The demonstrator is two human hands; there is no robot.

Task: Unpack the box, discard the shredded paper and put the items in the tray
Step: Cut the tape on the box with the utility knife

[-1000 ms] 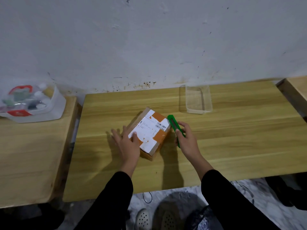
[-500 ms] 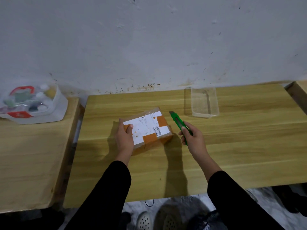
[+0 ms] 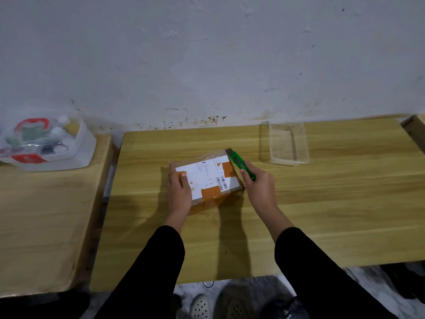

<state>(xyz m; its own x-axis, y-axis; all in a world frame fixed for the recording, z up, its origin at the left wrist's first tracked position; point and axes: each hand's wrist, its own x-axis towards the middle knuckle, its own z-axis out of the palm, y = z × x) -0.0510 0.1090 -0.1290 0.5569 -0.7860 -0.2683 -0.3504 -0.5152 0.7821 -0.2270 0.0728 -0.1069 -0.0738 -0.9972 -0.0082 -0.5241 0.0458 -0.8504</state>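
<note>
A small cardboard box (image 3: 208, 178) with a white shipping label and orange tape lies flat in the middle of the wooden table (image 3: 322, 203), still taped shut. My left hand (image 3: 179, 192) presses flat on its left end, thumb on the label. My right hand (image 3: 259, 187) grips a green utility knife (image 3: 241, 165), whose tip touches the box's far right corner. A clear plastic tray (image 3: 286, 143) stands empty behind and to the right of the box.
A second wooden table (image 3: 46, 215) adjoins on the left, carrying a translucent container (image 3: 46, 143) of mixed small items. A white wall runs behind the tables. Another wooden surface (image 3: 414, 127) shows at the far right. My shoes and the floor show below.
The box was turned to lie square with its long side across me. My left hand shifted to its left end. My right hand brought the knife tip to the box's far right corner.
</note>
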